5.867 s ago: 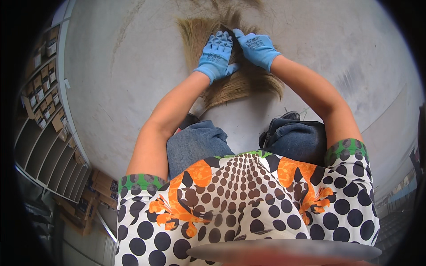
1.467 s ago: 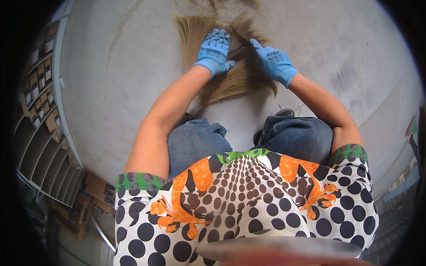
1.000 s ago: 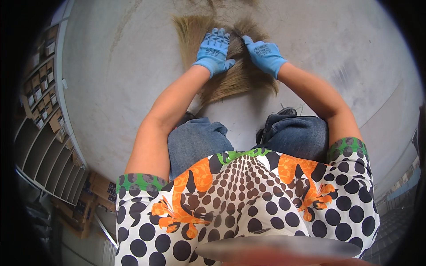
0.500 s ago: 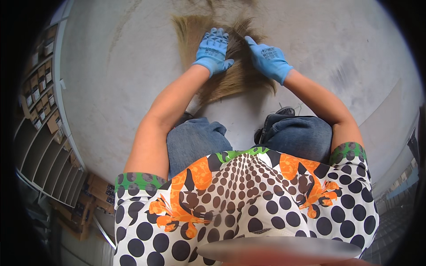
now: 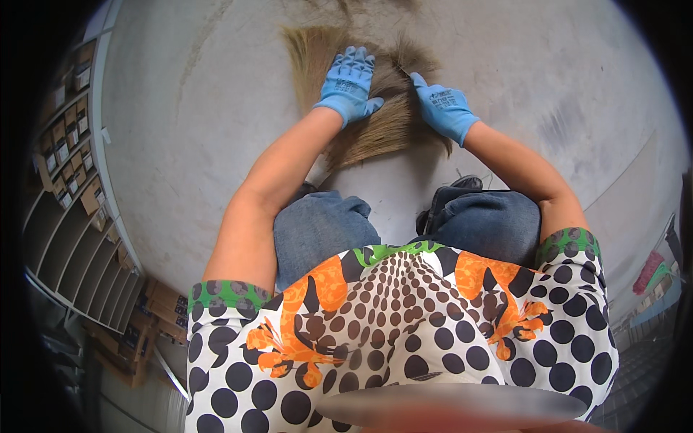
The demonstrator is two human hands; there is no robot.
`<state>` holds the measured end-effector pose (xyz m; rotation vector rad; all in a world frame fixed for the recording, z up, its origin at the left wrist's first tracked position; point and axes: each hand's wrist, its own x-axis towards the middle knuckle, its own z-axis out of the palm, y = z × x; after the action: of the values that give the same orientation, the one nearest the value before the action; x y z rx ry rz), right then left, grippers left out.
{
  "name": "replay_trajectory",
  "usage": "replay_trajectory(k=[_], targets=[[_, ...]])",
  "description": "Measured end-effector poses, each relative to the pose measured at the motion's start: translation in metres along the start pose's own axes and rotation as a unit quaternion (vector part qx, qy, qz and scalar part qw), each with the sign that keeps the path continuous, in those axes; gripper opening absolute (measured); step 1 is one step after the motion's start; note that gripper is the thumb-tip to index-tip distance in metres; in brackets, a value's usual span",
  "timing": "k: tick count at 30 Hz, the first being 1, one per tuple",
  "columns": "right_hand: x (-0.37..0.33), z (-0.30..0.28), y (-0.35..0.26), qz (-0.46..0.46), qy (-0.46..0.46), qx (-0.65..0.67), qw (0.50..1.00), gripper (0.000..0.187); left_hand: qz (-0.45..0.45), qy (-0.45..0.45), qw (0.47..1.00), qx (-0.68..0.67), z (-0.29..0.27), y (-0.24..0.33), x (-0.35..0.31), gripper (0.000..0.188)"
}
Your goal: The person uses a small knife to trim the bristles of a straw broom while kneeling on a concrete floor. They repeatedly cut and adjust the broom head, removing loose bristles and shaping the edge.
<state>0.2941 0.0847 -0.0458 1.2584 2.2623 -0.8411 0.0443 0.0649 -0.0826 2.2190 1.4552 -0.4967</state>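
Observation:
A wide spread of tan, dried-grass bristles [image 5: 379, 137], like a grass broom's head, lies on the grey floor in front of my knees. On top of it rests my left hand [image 5: 349, 85] in a blue glove, palm down, its fingers stretched forward and the thumb out to the right. My right hand [image 5: 445, 110], gloved alike, is at the right edge of the bristles. Its index finger reaches toward them while the other fingers curl under; whatever they hold is hidden. A thin pale line near that fingertip is too small to name.
Metal shelving [image 5: 72, 209] with several small cardboard boxes [image 5: 92, 196] runs along the left. More bristles [image 5: 332, 6] lie at the far edge of view. My shoe [image 5: 465, 184] and bent knees are close to the near side of the bristles. Pink and green items [image 5: 650, 274] are at the right.
My right hand has drawn back slightly toward me and to the right along the bristles' edge. My left hand stays flat in nearly the same place.

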Motion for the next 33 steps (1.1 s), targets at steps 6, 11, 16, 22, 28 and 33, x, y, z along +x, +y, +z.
replay_trajectory(k=[6,11,16,22,28,33], targets=[[-0.012,0.008,0.018,-0.022,0.043,0.014,0.999,0.068,0.037,0.061,0.996,-0.056,0.000,-0.010,-0.001,0.095],[-0.023,-0.020,0.018,-0.034,0.101,0.031,0.994,0.067,0.105,0.351,0.925,-0.104,-0.010,-0.028,-0.032,0.071],[0.013,-0.065,-0.010,-0.140,0.196,0.034,0.970,0.063,-0.084,0.425,0.893,-0.120,-0.003,-0.022,-0.046,0.086],[0.088,-0.095,-0.034,-0.204,0.169,-0.065,0.962,0.052,-0.133,0.228,0.957,-0.120,0.042,-0.042,0.007,0.108],[0.144,-0.099,-0.049,-0.204,0.102,-0.112,0.967,0.051,-0.149,0.156,0.970,-0.115,0.013,-0.031,0.018,0.109],[0.162,-0.102,-0.057,-0.184,0.097,-0.147,0.967,0.049,-0.155,0.134,0.972,-0.112,-0.010,-0.024,0.016,0.111]])
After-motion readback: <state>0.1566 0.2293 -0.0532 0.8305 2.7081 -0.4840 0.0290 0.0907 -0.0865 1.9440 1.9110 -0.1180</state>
